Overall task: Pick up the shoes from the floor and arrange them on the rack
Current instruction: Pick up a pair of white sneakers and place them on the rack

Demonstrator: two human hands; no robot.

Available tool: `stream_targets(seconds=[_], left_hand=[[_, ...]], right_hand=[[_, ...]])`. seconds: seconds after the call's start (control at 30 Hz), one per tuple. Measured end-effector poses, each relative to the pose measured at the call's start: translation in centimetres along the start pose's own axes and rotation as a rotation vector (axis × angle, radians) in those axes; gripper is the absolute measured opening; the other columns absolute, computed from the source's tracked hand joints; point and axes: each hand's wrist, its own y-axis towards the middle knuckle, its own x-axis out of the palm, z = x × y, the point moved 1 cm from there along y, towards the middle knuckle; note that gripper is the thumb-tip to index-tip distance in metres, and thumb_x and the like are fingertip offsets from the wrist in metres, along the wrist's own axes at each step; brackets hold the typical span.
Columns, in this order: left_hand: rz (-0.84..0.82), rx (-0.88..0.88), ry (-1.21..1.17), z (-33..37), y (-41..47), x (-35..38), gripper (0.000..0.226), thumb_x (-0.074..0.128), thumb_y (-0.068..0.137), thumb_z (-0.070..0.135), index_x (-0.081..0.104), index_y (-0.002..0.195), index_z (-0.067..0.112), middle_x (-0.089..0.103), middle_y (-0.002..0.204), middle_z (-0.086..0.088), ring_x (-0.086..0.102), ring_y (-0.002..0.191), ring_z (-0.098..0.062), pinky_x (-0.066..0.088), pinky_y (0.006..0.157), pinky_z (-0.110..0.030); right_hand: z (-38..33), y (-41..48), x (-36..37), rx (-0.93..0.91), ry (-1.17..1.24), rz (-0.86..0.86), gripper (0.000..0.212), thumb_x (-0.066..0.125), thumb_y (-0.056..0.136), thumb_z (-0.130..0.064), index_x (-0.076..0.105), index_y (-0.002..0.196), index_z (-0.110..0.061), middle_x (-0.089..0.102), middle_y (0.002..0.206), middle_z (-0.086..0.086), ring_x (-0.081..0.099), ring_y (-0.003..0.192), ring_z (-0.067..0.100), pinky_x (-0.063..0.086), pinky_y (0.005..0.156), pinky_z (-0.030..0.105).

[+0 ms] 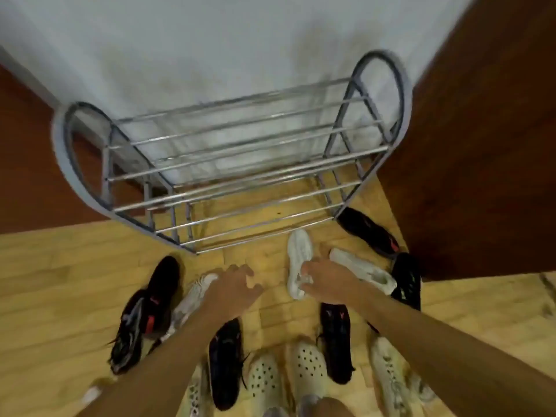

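A grey metal shoe rack (pixel 228 164) with bare bar shelves stands against the white wall. Several shoes lie on the wooden floor before it. My right hand (pixel 328 284) closes on the heel end of a white sneaker (pixel 298 251) that points toward the rack. Its mate, another white sneaker (pixel 364 270), lies just right of that hand. My left hand (pixel 234 287) hovers with fingers spread, holding nothing, over the toe of a light grey sneaker (pixel 188 305). Black sneakers lie at left (pixel 162 284), at centre (pixel 225 362) and at right (pixel 337 341).
A dark brown door or cabinet (pixel 481 145) stands right of the rack, with a black shoe (pixel 367 230) at its foot. Brown panelling (pixel 27 164) is at left. Two cream perforated clogs (pixel 285 374) are near my feet, a pale sneaker (pixel 388 374) beside them.
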Motion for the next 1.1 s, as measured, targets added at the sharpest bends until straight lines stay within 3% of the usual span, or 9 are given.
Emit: stream_targets(seconds=[0.07, 0.17, 0.47, 0.6, 0.67, 0.77, 0.87, 1.0, 1.1], left_hand=[[-0.021, -0.006, -0.070, -2.3, 4.9, 5.8, 0.042, 0.053, 0.086, 0.045, 0.051, 0.122, 0.023, 0.048, 0.120, -0.001, 0.057, 0.098, -0.020, 0.050, 0.083, -0.032], [-0.083, 0.037, -0.032, -5.7, 13.3, 14.1, 0.046, 0.054, 0.085, 0.047, 0.051, 0.125, 0.024, 0.048, 0.124, -0.001, 0.053, 0.106, -0.020, 0.047, 0.083, -0.032], [-0.111, 0.269, 0.444, -9.4, 25.8, 22.4, 0.049, 0.046, 0.089, 0.045, 0.042, 0.133, 0.022, 0.045, 0.120, 0.000, 0.049, 0.102, -0.017, 0.039, 0.076, -0.028], [-0.119, 0.258, 0.545, -9.8, 25.3, 21.4, 0.047, 0.043, 0.090, 0.046, 0.044, 0.130, 0.022, 0.042, 0.112, 0.002, 0.048, 0.102, -0.018, 0.042, 0.080, -0.030], [-0.147, 0.259, 0.572, -9.8, 23.7, 20.9, 0.048, 0.042, 0.090, 0.049, 0.042, 0.131, 0.025, 0.042, 0.117, 0.003, 0.049, 0.106, -0.018, 0.043, 0.081, -0.029], [-0.197, 0.270, 0.569, -10.2, 20.7, 19.6, 0.050, 0.044, 0.092, 0.045, 0.040, 0.137, 0.025, 0.041, 0.133, 0.001, 0.048, 0.114, -0.018, 0.036, 0.082, -0.024], [-0.106, 0.278, 0.467, -10.9, 17.4, 16.5, 0.042, 0.051, 0.092, 0.037, 0.048, 0.132, 0.023, 0.045, 0.130, -0.004, 0.048, 0.114, -0.019, 0.037, 0.087, -0.023], [0.030, 0.240, 0.405, -13.3, 11.3, 13.4, 0.040, 0.051, 0.092, 0.033, 0.049, 0.130, 0.018, 0.048, 0.129, -0.007, 0.050, 0.115, -0.023, 0.042, 0.098, -0.034], [0.162, 0.192, 0.295, -16.3, 6.2, 12.1, 0.038, 0.052, 0.092, 0.029, 0.053, 0.128, 0.015, 0.050, 0.132, -0.006, 0.050, 0.116, -0.022, 0.042, 0.095, -0.029]], right_hand=[[3.3, 4.7, 5.3, 0.038, 0.004, -0.056, 0.047, 0.046, 0.096, -0.033, 0.044, 0.138, -0.012, 0.046, 0.137, 0.010, 0.049, 0.122, 0.027, 0.044, 0.094, 0.035], [9.2, 12.8, 13.0, 0.149, 0.078, -0.071, 0.053, 0.046, 0.095, -0.033, 0.038, 0.143, -0.010, 0.042, 0.144, 0.013, 0.044, 0.128, 0.028, 0.040, 0.096, 0.034], [17.4, 28.2, 23.8, 0.441, 0.540, 0.309, 0.057, 0.052, 0.091, -0.034, 0.035, 0.137, -0.005, 0.045, 0.136, 0.019, 0.049, 0.120, 0.036, 0.043, 0.093, 0.041], [16.7, 28.8, 24.8, 0.423, 0.945, 0.237, 0.051, 0.060, 0.088, -0.025, 0.045, 0.129, 0.000, 0.061, 0.108, 0.013, 0.065, 0.091, 0.027, 0.058, 0.072, 0.036], [15.9, 27.5, 24.5, 0.364, 1.073, 0.109, 0.041, 0.062, 0.087, -0.015, 0.054, 0.125, -0.001, 0.063, 0.087, 0.009, 0.063, 0.070, 0.020, 0.061, 0.072, 0.038], [15.1, 24.8, 24.2, 0.338, 0.896, 0.043, 0.039, 0.063, 0.082, -0.009, 0.057, 0.119, 0.000, 0.060, 0.081, 0.010, 0.059, 0.067, 0.023, 0.058, 0.081, 0.049], [14.2, 21.5, 22.5, 0.243, 0.456, 0.168, 0.038, 0.071, 0.074, -0.016, 0.055, 0.107, -0.008, 0.058, 0.093, 0.005, 0.059, 0.082, 0.023, 0.053, 0.061, 0.032], [10.4, 17.3, 19.1, 0.008, -0.010, 0.240, 0.046, 0.074, 0.071, -0.025, 0.061, 0.114, -0.016, 0.062, 0.112, 0.003, 0.059, 0.102, 0.023, 0.047, 0.077, 0.028], [5.3, 14.5, 16.0, -0.154, -0.270, 0.285, 0.038, 0.070, 0.076, -0.024, 0.065, 0.113, -0.017, 0.067, 0.112, 0.003, 0.060, 0.105, 0.023, 0.049, 0.085, 0.031]])
